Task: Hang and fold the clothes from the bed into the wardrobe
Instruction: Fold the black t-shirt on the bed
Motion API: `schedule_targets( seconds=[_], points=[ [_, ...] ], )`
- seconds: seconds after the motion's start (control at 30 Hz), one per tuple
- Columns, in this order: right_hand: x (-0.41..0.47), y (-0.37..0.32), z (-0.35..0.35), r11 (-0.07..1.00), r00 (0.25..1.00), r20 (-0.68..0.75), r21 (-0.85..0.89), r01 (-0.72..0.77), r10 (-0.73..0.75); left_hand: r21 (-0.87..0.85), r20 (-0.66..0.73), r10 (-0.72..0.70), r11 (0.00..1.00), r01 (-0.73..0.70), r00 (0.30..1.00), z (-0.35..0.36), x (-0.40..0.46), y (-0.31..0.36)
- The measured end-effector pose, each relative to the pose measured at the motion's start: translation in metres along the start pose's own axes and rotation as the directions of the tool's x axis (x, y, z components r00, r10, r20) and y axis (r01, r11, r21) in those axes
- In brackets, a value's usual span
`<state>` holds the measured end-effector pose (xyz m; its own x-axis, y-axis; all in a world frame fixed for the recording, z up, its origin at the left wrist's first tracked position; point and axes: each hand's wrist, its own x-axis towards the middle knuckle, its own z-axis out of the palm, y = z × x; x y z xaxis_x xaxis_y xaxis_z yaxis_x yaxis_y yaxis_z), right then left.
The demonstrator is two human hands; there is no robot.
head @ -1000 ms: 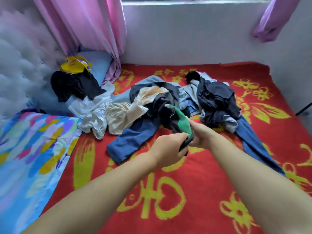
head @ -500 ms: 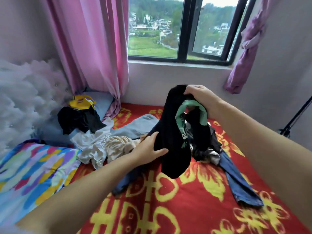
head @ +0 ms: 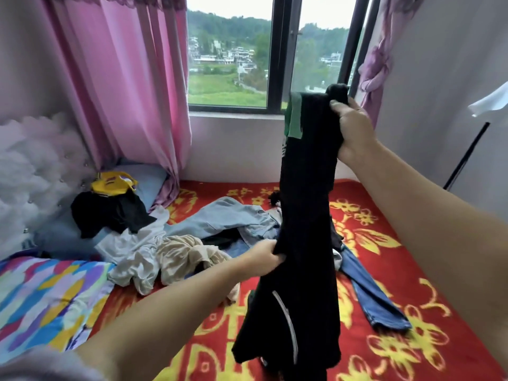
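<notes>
Head camera: the right hand [head: 354,130] grips the top of a black garment [head: 305,215] with green trim, held up before the window [head: 264,50]. Lower down, the left hand [head: 261,257] pinches its left edge. It hangs above the red bedspread [head: 412,339], near the bed's middle, where more clothes [head: 176,243] lie heaped.

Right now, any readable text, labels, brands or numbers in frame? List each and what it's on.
None can be read.
White print below the green panel on the black garment, held up by the right hand and left hand: too blurred to read.
Red marking on the yellow item by the pillow: too small to read.
Large yellow motifs on the red bedspread, possibly characters: partly covered, cannot be read.
</notes>
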<state>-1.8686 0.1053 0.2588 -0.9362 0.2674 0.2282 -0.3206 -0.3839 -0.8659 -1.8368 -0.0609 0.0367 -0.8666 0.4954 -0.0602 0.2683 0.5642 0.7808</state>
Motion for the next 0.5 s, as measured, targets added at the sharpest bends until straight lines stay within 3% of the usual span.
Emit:
schedule_targets(
  seconds=[0.17,0.23,0.3,0.37,0.4,0.43,0.47,0.5],
  points=[
    [0.018,-0.013,-0.046,0.988,0.963,-0.225,-0.017,0.152,-0.152,-0.384,-0.310,-0.152,0.923,0.022,0.939,-0.062,-0.001,-0.017],
    [0.023,-0.006,-0.067,0.934,0.935,-0.271,-0.332,0.133,-0.230,-0.523,-0.292,-0.181,0.852,0.002,0.939,-0.086,-0.005,-0.014],
    [0.026,0.006,-0.082,0.721,0.936,-0.252,-0.693,0.003,-0.246,-0.572,-0.201,-0.166,0.820,0.022,0.965,-0.104,-0.007,0.002],
    [0.020,0.014,-0.081,0.403,0.986,-0.162,-0.906,-0.133,-0.040,-0.417,-0.169,-0.122,0.908,0.041,0.978,-0.117,-0.006,0.024],
    [0.012,0.017,-0.076,0.157,0.985,-0.118,-0.978,-0.137,0.127,-0.318,-0.168,-0.090,0.947,0.033,0.982,-0.120,-0.005,0.037],
    [0.004,0.021,-0.071,-0.094,0.954,-0.072,-0.995,-0.046,0.291,-0.244,-0.173,-0.055,0.970,0.012,0.983,-0.121,-0.003,0.051],
    [-0.004,0.028,-0.064,-0.226,0.901,0.009,-0.967,0.118,0.433,-0.196,-0.181,-0.016,0.980,-0.020,0.983,-0.122,-0.001,0.064],
    [-0.017,0.037,-0.053,-0.187,0.830,0.127,-0.945,0.267,0.543,-0.161,-0.188,0.028,0.985,-0.059,0.982,-0.121,0.002,0.075]
  ],
)
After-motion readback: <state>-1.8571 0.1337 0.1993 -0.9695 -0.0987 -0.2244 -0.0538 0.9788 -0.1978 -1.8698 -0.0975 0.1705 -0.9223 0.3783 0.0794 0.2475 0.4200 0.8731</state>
